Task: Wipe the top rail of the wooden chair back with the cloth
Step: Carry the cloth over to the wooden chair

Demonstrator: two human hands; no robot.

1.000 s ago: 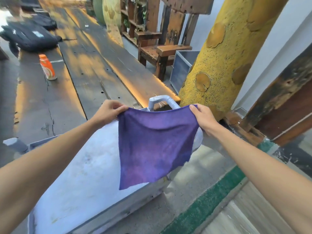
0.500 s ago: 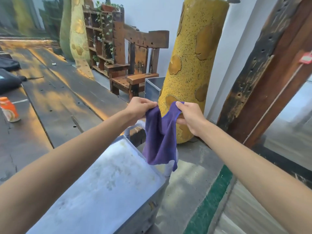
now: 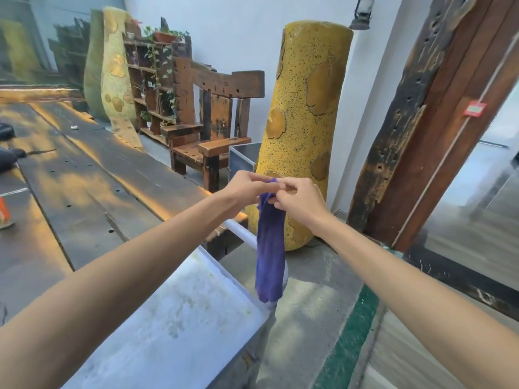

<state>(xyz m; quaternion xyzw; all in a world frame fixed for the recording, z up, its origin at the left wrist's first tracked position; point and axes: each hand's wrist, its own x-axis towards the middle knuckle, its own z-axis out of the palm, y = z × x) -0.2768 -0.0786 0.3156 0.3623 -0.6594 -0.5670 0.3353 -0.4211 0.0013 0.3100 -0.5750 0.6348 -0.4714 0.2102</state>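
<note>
A: Up ahead and a little to the left of the hands stands the wooden chair, and its top rail runs long-ways from left to right, tilted slightly down toward the far end. It is well apart from both hands.

B: And the hands themselves?

A: The left hand pinches the top of the cloth; the right hand pinches the same bunched edge just beside it. The cloth hangs straight down between them as a narrow purple strip, touching nothing on the chair.

B: Which hand is closer to the rail?

A: The left one, by a small margin, since the chair lies on that side.

B: What lies around?

A: On the left, a long dark wooden counter with an orange bottle at its edge. Below the arms, a pale metal cart with a white handle. Right of the chair, a tall yellow pillar.

B: Any obstacle?

A: Likely the cart and the counter's corner; the person would probably have to step around them to reach the rail.
</note>
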